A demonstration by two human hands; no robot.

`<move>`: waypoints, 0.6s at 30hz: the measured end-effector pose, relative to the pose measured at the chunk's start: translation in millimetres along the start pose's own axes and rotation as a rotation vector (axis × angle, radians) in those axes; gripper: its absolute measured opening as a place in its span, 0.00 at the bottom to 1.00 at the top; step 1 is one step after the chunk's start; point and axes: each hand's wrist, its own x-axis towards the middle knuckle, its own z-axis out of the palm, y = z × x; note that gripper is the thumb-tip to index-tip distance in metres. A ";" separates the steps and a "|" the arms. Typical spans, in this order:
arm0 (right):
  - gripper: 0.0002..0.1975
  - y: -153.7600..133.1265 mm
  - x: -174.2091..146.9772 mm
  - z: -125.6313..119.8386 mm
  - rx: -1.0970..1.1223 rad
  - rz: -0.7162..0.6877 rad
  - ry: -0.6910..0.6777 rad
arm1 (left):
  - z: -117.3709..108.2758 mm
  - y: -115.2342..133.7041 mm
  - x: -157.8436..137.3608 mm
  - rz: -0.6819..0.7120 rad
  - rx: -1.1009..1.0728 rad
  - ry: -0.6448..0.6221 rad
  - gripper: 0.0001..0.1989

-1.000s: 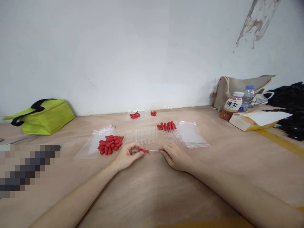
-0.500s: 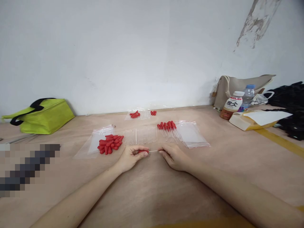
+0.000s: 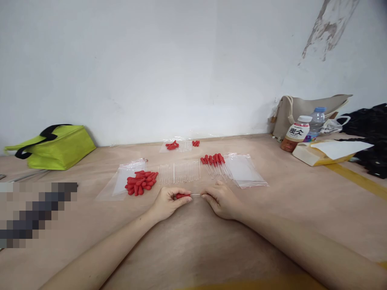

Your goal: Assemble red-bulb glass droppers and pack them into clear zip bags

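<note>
Between thumb and fingers, my left hand (image 3: 169, 202) pinches a red rubber dropper bulb (image 3: 182, 196). My right hand (image 3: 221, 200) is closed on a thin clear glass tube (image 3: 196, 195), whose left end meets the bulb's mouth; how deep it sits inside I cannot tell. Beyond my left hand lies a pile of red bulbs (image 3: 141, 183) on a clear plastic bag (image 3: 112, 193). Rows of clear tubes (image 3: 181, 172) lie ahead of both hands. Droppers with red bulbs fitted (image 3: 215, 161) lie side by side beyond my right hand, next to more zip bags (image 3: 246, 171).
Near the wall lies a clear bag (image 3: 185, 146) with red bulbs and tubes. A lime-green bag (image 3: 62, 147) stands at left. At right are a drink bottle (image 3: 296, 135), a water bottle (image 3: 316, 121), a beige bag (image 3: 281, 119) and an open yellow-white packet (image 3: 329, 153).
Both hands have stayed nearly in place, still joined by the bulb and tube. My left fingers have shifted slightly and more of the red bulb shows. The view has moved a little.
</note>
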 end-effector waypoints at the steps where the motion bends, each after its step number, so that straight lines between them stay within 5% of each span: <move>1: 0.08 -0.8 -0.1 0.9 0.011 0.000 0.002 | 0.5 0.8 -0.4 0.004 0.005 -0.002 0.10; 18: 0.07 -7.2 3.9 4.8 0.132 0.048 -0.039 | 3.5 4.1 -1.1 0.002 0.005 -0.043 0.10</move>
